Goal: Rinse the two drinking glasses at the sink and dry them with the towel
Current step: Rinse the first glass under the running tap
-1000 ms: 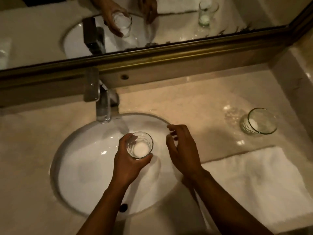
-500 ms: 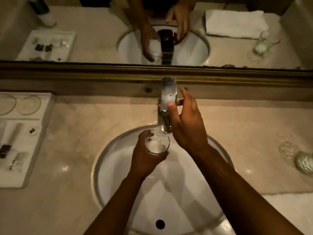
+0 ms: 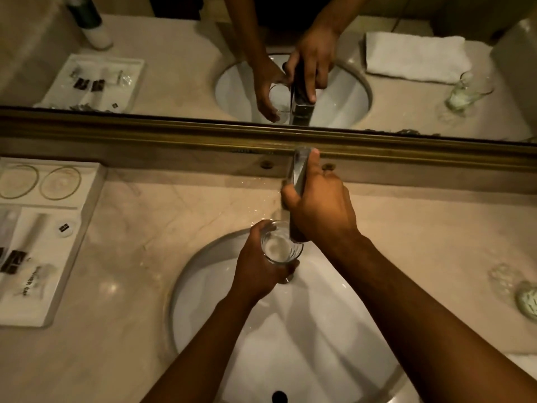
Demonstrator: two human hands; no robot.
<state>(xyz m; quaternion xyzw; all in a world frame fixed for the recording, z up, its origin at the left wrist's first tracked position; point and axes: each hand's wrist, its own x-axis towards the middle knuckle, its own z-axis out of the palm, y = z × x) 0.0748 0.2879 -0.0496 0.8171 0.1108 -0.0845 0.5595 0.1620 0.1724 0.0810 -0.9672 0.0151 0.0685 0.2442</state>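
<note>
Over the white sink (image 3: 343, 338), the left hand (image 3: 255, 274) grips a clear glass (image 3: 280, 245), fingers wrapped round its wall, mouth up under the faucet (image 3: 299, 173) spout. Whether water is in it cannot be made out. The right hand (image 3: 322, 205) lies on the faucet lever, fingers curled over it with the thumb on its left side. The spout itself is mostly hidden behind this hand. A second glass (image 3: 527, 299) stands on the counter (image 3: 162, 228) at far right, cut off by the frame edge; its contents are unclear. The towel (image 3: 526, 363) shows only as a white corner at lower right. A tray (image 3: 43, 237) at left holds two round coasters and wrapped toiletries, partly cropped. The drain hole (image 3: 279, 397) is cut by the bottom edge.
</note>
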